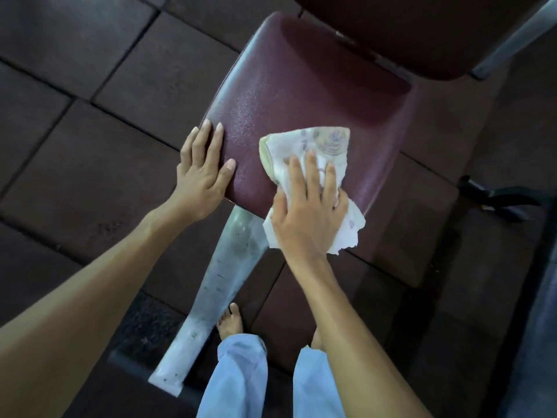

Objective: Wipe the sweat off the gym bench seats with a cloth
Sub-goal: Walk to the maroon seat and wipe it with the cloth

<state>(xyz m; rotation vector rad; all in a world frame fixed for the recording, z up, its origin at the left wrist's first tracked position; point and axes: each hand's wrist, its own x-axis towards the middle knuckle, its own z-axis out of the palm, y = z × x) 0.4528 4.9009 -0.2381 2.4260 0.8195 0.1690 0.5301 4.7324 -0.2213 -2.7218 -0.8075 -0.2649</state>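
Landmark: maroon padded bench seat [301, 95], pebbled vinyl, sheen along its left edge. Right hand [310, 215] lies palm-down on the white printed cloth [316, 149] at the seat's near right corner, fingers spread and pressing rather than gripping, with part of the cloth hanging off the near edge; left hand [200, 176] is open and flat, holding nothing, fingertips and thumb resting on the seat's near left edge. Below the seat's near edge a grey metal frame leg [217, 285] slopes to the dark tiled floor [90, 146], beside a bare foot [230, 322] and pale blue trousers [238, 375]; the backrest pad [407, 31] sits beyond the seat's far end.
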